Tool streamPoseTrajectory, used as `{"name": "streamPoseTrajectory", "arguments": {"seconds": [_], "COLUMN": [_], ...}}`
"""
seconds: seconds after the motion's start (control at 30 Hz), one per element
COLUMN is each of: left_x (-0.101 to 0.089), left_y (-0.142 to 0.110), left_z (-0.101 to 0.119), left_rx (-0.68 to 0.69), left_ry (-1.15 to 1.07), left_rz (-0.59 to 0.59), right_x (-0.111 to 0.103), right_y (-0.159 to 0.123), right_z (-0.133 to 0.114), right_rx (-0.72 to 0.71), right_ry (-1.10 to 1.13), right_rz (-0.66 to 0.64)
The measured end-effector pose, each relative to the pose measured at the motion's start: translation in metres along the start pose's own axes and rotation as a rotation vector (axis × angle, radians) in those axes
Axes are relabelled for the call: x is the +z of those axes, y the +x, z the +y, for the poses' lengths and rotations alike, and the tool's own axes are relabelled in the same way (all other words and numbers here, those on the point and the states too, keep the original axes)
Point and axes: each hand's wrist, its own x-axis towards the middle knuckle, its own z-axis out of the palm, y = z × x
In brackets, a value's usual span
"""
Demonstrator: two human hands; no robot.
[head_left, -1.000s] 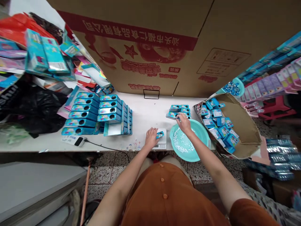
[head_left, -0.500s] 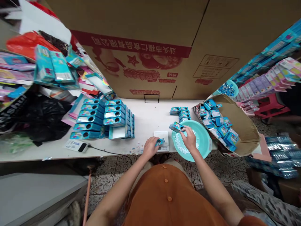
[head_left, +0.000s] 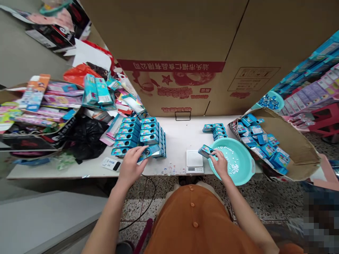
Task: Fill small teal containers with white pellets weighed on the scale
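My left hand (head_left: 131,163) reaches to the left, over the front of the stacked blue tins (head_left: 141,137), with a blue tin (head_left: 149,151) at its fingertips. My right hand (head_left: 219,162) is closed on another small blue tin (head_left: 206,151), held over the near left rim of the teal basin (head_left: 245,171), which holds small white candies (head_left: 231,165). Between my hands the white scale (head_left: 194,161) stands bare.
A few blue tins (head_left: 215,129) lie behind the basin. An open carton of tins (head_left: 288,148) stands at the right. A big cardboard box (head_left: 201,53) walls the table's back. Packaging, a black bag (head_left: 84,137) and a phone-like device (head_left: 111,164) lie at the left.
My left hand has left the scale with its tin and swung left to the stacked tins. My right hand brought a tin from the row behind to the basin's rim. The view shifted left.
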Motion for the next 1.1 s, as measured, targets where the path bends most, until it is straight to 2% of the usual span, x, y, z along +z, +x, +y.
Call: {"name": "streamPoseTrajectory", "arguments": {"seconds": [0.17, 0.4, 0.6, 0.8, 0.97, 1.1], "left_x": [0.014, 0.031, 0.035, 0.034, 0.041, 0.049], "left_y": [0.018, 0.026, 0.03, 0.032, 0.034, 0.031], "left_z": [-0.035, -0.059, -0.063, -0.065, -0.062, -0.057], "left_rx": [0.099, 0.135, 0.144, 0.156, 0.238, 0.213], "left_ry": [0.007, 0.077, 0.048, 0.07, 0.193, 0.279], "left_rz": [-0.069, -0.104, -0.12, -0.165, -0.247, -0.18], "right_x": [0.016, 0.041, 0.064, 0.09, 0.093, 0.092], "right_y": [-0.007, 0.001, 0.007, 0.0, -0.002, -0.003], "right_z": [0.002, 0.006, 0.002, 0.017, 0.023, 0.022], "right_rx": [-0.025, -0.056, -0.062, -0.043, -0.036, -0.067], "right_ry": [-0.015, -0.037, -0.044, -0.046, -0.058, -0.139], "right_rz": [-0.051, -0.166, -0.231, -0.278, -0.287, -0.268]}}
